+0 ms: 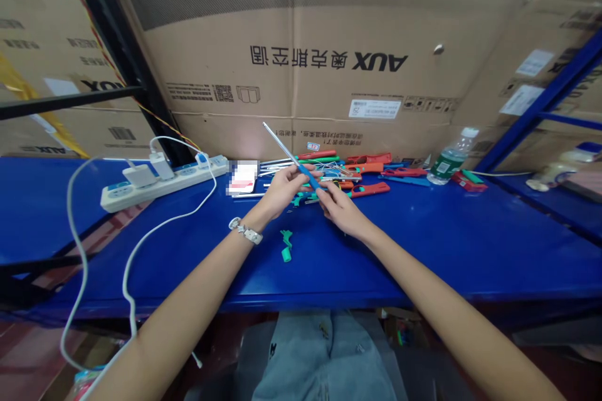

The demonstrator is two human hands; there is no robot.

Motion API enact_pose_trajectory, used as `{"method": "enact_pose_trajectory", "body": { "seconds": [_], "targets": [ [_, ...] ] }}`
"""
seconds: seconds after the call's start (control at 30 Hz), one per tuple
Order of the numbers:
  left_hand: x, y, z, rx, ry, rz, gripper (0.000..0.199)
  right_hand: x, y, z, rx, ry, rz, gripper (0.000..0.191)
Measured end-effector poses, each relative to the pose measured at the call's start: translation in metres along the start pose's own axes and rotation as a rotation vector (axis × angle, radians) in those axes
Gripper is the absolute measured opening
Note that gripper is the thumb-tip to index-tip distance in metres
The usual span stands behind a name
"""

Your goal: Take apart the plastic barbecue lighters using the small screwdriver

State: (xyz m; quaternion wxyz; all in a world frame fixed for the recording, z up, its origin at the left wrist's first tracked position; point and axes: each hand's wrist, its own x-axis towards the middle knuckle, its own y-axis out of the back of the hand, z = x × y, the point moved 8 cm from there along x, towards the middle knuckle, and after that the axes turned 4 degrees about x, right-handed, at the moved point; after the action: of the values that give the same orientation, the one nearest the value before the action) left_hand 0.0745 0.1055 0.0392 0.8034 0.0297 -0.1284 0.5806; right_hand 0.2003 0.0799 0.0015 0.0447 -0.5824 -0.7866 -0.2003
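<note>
Both hands are on one long-necked lighter (308,177) with a blue handle and a thin metal tube. It is held at a slant above the table, its tube pointing up and away to the left. My left hand (281,191) is closed around the handle near the base of the tube. The fingers of my right hand (345,210) pinch the handle's lower end. Behind the hands lies a pile of similar lighters (369,168) with red, orange, green and blue handles, partly hidden. A small green plastic piece (286,247) lies on the table in front.
A white power strip (164,183) with plugged-in chargers and a trailing white cable stands on the left of the blue table (423,250). A plastic bottle (451,156) stands at the right. Large cardboard boxes (211,31) form the back, between rack posts.
</note>
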Motion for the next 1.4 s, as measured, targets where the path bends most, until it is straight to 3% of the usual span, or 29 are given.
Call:
{"method": "enact_pose_trajectory", "body": {
  "seconds": [0.17, 0.5, 0.83, 1.1, 1.4],
  "targets": [
    [-0.001, -0.003, -0.004, -0.058, 0.03, 0.055, 0.027, 0.003, 0.003, -0.002, 0.027, 0.027, 0.073, 0.041],
    [0.003, 0.007, -0.016, -0.147, 0.08, 0.184, 0.018, 0.012, -0.004, -0.003, 0.158, -0.093, 0.062, 0.033],
    [0.014, 0.016, -0.021, -0.11, 0.086, 0.152, 0.006, 0.03, -0.002, 0.002, 0.111, -0.215, -0.057, 0.039],
    [0.016, 0.033, -0.019, -0.128, 0.124, 0.28, 0.014, 0.055, -0.002, 0.003, 0.21, -0.355, -0.192, 0.032],
    [0.015, 0.038, -0.019, -0.154, 0.14, 0.287, 0.018, 0.073, 0.016, 0.005, 0.154, -0.408, -0.088, 0.019]
  ]
}}
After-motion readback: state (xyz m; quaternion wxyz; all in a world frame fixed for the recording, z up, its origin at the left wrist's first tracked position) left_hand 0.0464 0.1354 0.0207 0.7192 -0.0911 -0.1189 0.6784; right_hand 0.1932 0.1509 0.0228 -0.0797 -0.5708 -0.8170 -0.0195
